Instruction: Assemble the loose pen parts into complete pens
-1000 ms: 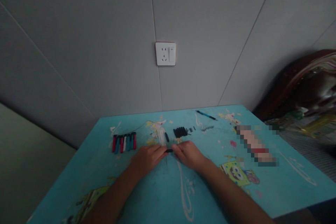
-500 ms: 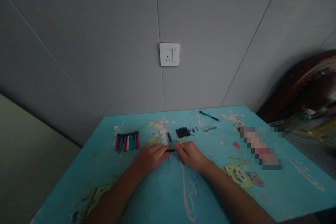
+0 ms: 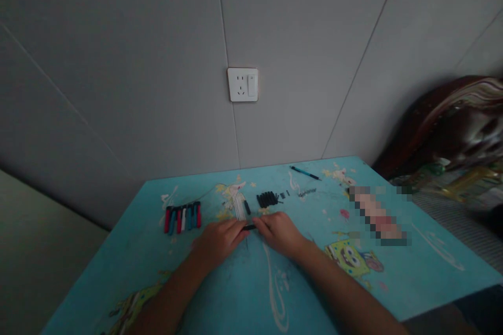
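Both of my hands meet low over the middle of the table, closed on opposite ends of a short black pen part (image 3: 249, 227). My left hand (image 3: 220, 238) pinches its left end and my right hand (image 3: 280, 231) its right end; the fingers hide most of it. Just beyond them lie thin white pen refills (image 3: 239, 207) and a single dark pen piece (image 3: 247, 207). A row of short black tubes (image 3: 267, 199) is past my right hand. To the left, several red, blue and white pen barrels (image 3: 183, 218) lie side by side.
Small black bits (image 3: 282, 196) and a cluster of what look like springs (image 3: 307, 192) lie right of the tubes. A whole blue pen (image 3: 305, 172) rests near the back edge of the blue patterned table (image 3: 220, 293). A blurred-out object (image 3: 377, 214) is at right. Behind stands a wall with a socket (image 3: 242, 85).
The camera view has turned slightly, so everything sits a little further left. Both hands keep their hold on the black pen part, with little visible movement.
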